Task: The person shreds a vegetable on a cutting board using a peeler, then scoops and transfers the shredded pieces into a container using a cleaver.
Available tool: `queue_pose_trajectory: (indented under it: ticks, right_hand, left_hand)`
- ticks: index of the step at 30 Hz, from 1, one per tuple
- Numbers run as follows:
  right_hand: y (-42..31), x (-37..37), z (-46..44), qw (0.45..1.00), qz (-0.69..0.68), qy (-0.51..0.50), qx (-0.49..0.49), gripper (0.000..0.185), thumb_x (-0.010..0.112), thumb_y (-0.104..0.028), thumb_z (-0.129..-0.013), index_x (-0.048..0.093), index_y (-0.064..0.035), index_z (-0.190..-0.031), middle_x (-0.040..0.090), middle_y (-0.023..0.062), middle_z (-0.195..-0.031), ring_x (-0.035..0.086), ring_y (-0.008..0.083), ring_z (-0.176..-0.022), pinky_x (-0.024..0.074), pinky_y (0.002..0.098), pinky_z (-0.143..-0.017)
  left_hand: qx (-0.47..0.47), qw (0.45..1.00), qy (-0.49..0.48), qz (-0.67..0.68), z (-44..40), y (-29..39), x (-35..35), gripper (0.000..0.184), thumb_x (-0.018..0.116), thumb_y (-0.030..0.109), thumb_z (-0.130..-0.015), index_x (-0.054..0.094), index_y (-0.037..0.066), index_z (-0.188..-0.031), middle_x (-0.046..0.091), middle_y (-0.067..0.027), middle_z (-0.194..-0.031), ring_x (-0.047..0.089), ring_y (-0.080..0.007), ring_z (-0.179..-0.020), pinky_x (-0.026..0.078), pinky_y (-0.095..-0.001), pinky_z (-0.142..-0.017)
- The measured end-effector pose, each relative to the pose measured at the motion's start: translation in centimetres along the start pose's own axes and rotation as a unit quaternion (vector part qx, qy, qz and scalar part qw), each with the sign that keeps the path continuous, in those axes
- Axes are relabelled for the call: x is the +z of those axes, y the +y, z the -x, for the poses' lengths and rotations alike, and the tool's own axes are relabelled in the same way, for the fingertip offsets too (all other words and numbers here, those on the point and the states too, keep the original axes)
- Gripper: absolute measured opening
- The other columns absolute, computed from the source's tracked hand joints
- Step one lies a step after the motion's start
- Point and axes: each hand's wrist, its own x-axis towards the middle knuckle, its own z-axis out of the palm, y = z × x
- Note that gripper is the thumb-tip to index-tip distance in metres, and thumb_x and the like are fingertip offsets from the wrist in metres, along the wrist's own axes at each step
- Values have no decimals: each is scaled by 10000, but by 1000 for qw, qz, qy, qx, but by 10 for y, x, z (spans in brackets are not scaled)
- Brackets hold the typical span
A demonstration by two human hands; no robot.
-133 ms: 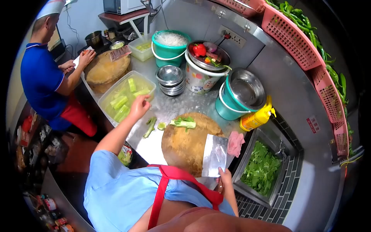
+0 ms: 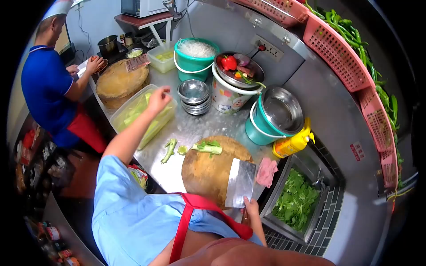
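Stalk pieces (image 2: 135, 113) in tub (image 2: 156, 128) at bench's (image 2: 167, 178) left edge look done; leafy stalk (image 2: 207, 148) on round board (image 2: 199, 172), near front edge, looks left whole. Right hand (image 2: 251, 207) grips cleaver (image 2: 240, 181); left hand (image 2: 157, 101) blurred above tub, fingers curled, can't tell if holding anything. Forearm hides part of tub.

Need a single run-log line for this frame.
right hand: holds cleaver, blade over board | left hand: above tub | cut stalk: on board

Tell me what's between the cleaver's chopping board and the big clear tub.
In the head view, a pale green stalk and a small green chunk lie there.
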Motion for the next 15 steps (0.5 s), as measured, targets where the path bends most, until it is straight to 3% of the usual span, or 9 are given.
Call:
queue_pose_trajectory:
  ticks: [4,7,9,11,13,15]
  right_hand:
    - [-7,14,-22,1000,8,15,-7,337,593,-323,-831,552,11,-839,543,79,-647,525,173,-443,430,303,-366]
    - [-11,17,-15,999,-9,43,1,312,579,-315,-842,516,-18,-771,516,71,-571,498,180,-405,384,305,-359]
    - [-25,18,0,998,-28,31,39,320,602,-326,-823,567,-19,-905,551,63,-696,500,155,-494,406,282,-392]
    - [-30,13,10,999,-32,22,-1,313,618,-313,-817,565,-28,-935,547,46,-668,468,145,-454,402,282,-411]
    - [5,-2,3,999,0,-4,33,271,644,-283,-802,550,-32,-836,528,40,-593,464,140,-430,386,277,-398]
    - [11,-8,2,997,29,-24,73,262,671,-254,-787,535,-36,-737,508,33,-518,461,136,-405,371,272,-384]
  left_hand:
    - [-7,996,64,-60,-143,-36,-15,415,670,136,-718,533,52,-1101,619,-74,-893,587,-160,-779,479,-287,-720]
    - [-86,992,59,-65,-225,-33,-29,502,670,284,-706,519,60,-1128,617,-114,-939,597,-246,-886,464,-337,-780]
    - [-64,990,97,-82,-281,-50,-30,568,668,293,-706,490,32,-1178,611,-134,-993,590,-267,-922,458,-348,-815]
    - [-99,989,110,-28,-310,-33,-32,624,661,280,-718,439,30,-1244,553,-189,-1139,540,-290,-1047,426,-351,-880]
    - [-84,984,155,-30,-349,-31,-29,632,652,304,-743,407,98,-1288,573,-131,-1062,582,-206,-825,471,-305,-721]
    - [-86,983,162,0,-387,-38,-25,663,639,309,-764,343,136,-1332,501,-135,-1183,555,-203,-901,472,-307,-689]
